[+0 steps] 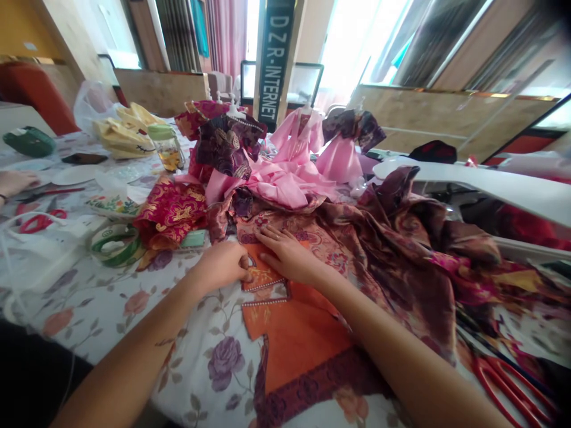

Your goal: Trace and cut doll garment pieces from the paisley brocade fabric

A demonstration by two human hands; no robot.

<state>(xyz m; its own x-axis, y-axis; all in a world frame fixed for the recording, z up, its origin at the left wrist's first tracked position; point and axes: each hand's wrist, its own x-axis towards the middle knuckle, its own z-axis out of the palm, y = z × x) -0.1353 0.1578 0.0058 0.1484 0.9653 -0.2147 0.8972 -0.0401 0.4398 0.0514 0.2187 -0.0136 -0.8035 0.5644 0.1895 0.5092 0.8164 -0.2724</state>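
My left hand (222,266) has its curled fingertips pinching the edge of a small orange cloth garment (298,339), which is trimmed with pearl beads (265,285). My right hand (288,255) lies spread on the same orange piece, over a pink-and-orange patterned silk (312,235). Dark brown paisley satin (401,249) heaps to the right of it. A purple-edged band (312,386) borders the garment's lower part.
Pink and brocade doll gowns (297,148) stand on small racks behind a red-gold brocade bundle (169,215). Red-handled scissors (508,380) lie at lower right. A co-worker's hand (15,181) rests at far left on the floral tablecloth (89,309).
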